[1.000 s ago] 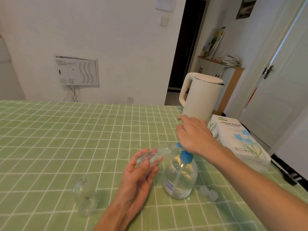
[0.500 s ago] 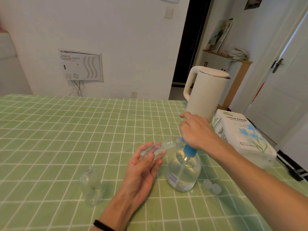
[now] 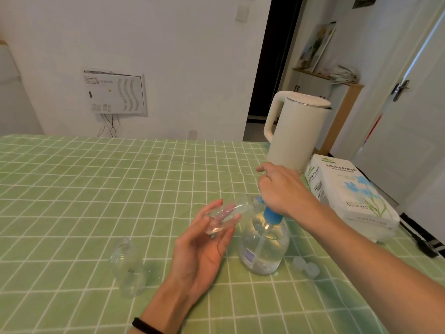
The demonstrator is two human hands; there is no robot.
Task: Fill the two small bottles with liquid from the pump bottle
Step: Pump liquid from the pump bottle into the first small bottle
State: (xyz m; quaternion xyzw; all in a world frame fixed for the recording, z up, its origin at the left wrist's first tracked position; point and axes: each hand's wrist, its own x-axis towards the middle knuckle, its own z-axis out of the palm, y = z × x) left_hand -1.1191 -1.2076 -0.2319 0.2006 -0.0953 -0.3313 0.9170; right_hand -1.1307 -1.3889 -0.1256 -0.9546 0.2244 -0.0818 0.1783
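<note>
Head camera first, and what it loses: the right hand point(image 3: 281, 189) lies over the pump head of the clear, round-bodied plastic pump bottle point(image 3: 263, 247), so only the blue collar below it shows. That hand's fingers bend down around the top, gripping it, though the nozzle tip is hard to make out against glass-clear plastic. The right forearm runs off the lower right corner.

A green tablecloth with a white grid point(image 3: 96, 189) covers the table. At its far right stand a white lidded electric kettle point(image 3: 293, 133) and a white tissue-paper pack printed with blue flowers point(image 3: 349, 196). A white wall box with trailing wires point(image 3: 115, 94) hangs behind; a dark doorway opens beside it.

The left hand point(image 3: 202, 251) pinches one small clear plastic bottle point(image 3: 226, 215) between thumb and fingertips. It is tipped nearly flat, with its mouth at the pump's spout. The second small clear bottle point(image 3: 127, 271) stands upright on the cloth, left of that wrist and apart from it. Two pale round caps point(image 3: 305, 267) sit just right of the pump bottle's base.
</note>
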